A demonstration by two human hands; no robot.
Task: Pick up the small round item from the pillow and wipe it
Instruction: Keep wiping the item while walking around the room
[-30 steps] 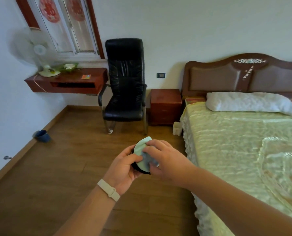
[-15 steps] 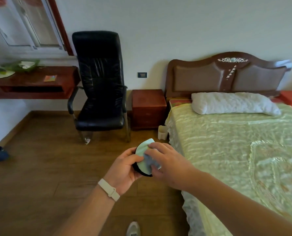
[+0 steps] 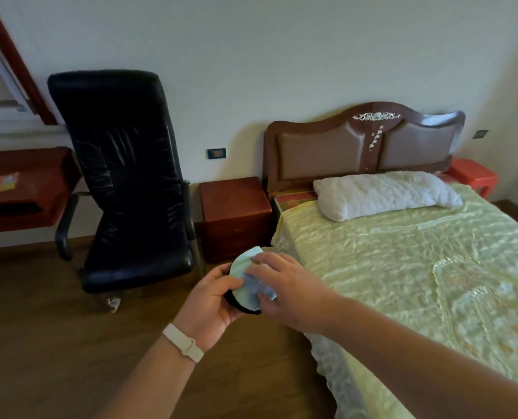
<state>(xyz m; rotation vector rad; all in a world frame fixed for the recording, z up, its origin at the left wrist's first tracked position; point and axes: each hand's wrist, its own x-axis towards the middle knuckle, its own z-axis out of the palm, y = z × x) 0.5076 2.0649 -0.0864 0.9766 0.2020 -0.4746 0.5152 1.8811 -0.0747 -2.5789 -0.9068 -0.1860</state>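
Chair (image 3: 124,182) at left. Left hand (image 3: 209,303) clamps round item (image 3: 245,285) from below, above floor beside bed (image 3: 403,267). Right hand (image 3: 288,285) pinches cloth (image 3: 256,287) against its face. Pillow (image 3: 381,195) well apart, by headboard.

Counts: two hands, left hand (image 3: 208,303) and right hand (image 3: 288,287). One small round item (image 3: 245,285), one cloth (image 3: 259,288). One pillow (image 3: 381,193), one bed (image 3: 403,267), one black chair (image 3: 124,176), one nightstand (image 3: 235,216), one red stool (image 3: 472,175), one wristband (image 3: 182,343).
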